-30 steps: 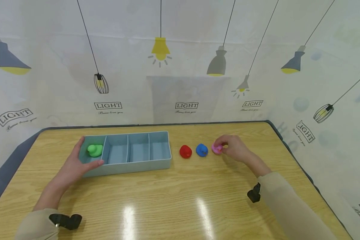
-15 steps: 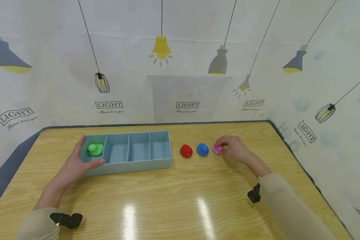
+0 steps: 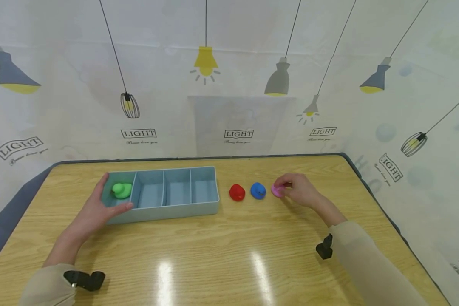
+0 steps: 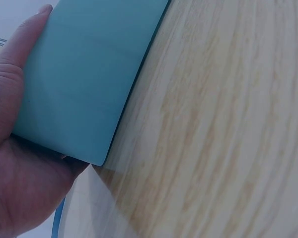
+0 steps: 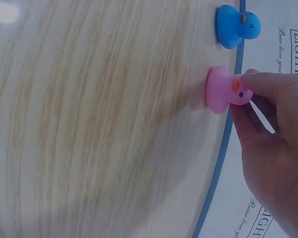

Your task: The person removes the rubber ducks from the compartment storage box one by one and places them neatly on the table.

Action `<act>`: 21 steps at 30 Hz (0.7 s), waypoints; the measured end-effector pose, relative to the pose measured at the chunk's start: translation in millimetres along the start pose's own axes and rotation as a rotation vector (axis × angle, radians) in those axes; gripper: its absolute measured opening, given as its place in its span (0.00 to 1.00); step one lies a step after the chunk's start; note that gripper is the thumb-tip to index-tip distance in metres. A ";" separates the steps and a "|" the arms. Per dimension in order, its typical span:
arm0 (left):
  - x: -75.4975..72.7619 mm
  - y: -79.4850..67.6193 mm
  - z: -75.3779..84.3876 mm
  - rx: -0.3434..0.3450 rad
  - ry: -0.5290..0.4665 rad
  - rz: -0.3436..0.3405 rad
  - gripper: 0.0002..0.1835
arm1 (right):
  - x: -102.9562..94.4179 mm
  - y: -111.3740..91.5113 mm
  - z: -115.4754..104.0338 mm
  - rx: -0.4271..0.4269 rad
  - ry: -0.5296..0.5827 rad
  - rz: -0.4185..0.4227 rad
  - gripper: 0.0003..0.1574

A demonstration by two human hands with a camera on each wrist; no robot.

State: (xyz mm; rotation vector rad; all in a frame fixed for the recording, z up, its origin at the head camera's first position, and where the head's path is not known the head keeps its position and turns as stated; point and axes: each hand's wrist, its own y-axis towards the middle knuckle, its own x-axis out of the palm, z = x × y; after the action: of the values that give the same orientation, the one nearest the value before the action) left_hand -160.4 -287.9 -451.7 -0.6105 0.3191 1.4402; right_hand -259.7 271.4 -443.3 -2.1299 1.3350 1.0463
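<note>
My left hand grips the left end of a blue-grey box with four... several compartments, its thumb along the front wall. In the left wrist view the thumb lies against the box's flat outer side. A green rubber duck sits in the leftmost compartment. Out to the right, my right hand pinches a pink rubber duck by its head between thumb and fingers. That duck stands upright, apparently on the table. Just left of it are a blue rubber duck and a red rubber duck.
The wooden table has a dark edge at the back and sides. Behind it hangs a pale sheet printed with lamps. A small black device is worn on each wrist.
The pink duck's beak, visible earlier in the head view, is now hidden, as the duck has turned slightly in my right fingers. My left hand and the box stay put.
</note>
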 end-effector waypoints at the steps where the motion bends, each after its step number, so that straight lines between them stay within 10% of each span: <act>1: 0.0 0.1 -0.1 0.001 0.000 0.000 0.67 | 0.0 0.0 0.2 0.001 -0.003 0.000 0.10; 21: 0.3 1.2 -1.0 -0.007 0.005 -0.001 0.67 | -1.3 -1.1 -0.2 0.012 -0.020 0.006 0.11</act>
State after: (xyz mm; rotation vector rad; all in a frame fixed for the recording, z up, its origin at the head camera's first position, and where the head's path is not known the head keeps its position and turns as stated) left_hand -161.4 -288.2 -452.9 -0.6202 0.3182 1.4393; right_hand -258.9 272.5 -442.3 -2.1031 1.3362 1.0567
